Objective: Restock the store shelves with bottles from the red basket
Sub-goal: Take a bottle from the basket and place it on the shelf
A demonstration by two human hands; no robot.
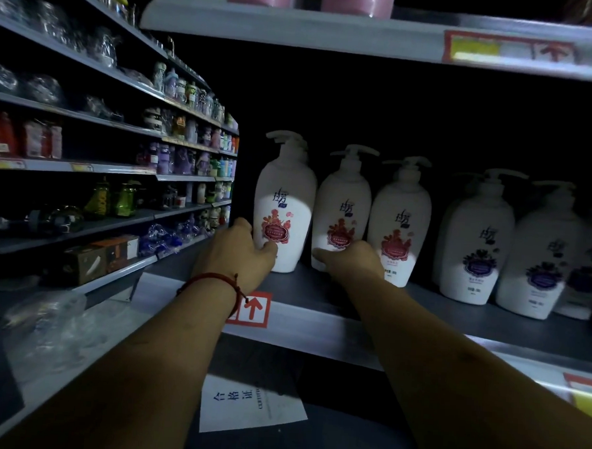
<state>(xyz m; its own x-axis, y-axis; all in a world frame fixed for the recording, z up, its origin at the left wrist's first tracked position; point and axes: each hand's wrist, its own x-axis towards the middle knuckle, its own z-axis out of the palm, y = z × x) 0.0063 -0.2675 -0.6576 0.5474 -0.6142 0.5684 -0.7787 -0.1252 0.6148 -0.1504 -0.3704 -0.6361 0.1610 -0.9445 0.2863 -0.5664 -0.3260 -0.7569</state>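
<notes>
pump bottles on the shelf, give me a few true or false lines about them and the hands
1. The left-hand grip is on the leftmost bottle. True.
2. The right-hand grip is on a purple-label bottle. False: it holds the second red-label bottle.
3. A red string circles the left wrist. True.
4. The bottles lie on their sides. False: they stand upright on the shelf.

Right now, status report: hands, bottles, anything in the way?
Left grip round leftmost red-label bottle, right grip round second red-label bottle. Both upright on shelf. Third red-label bottle close beside right grip.
</notes>
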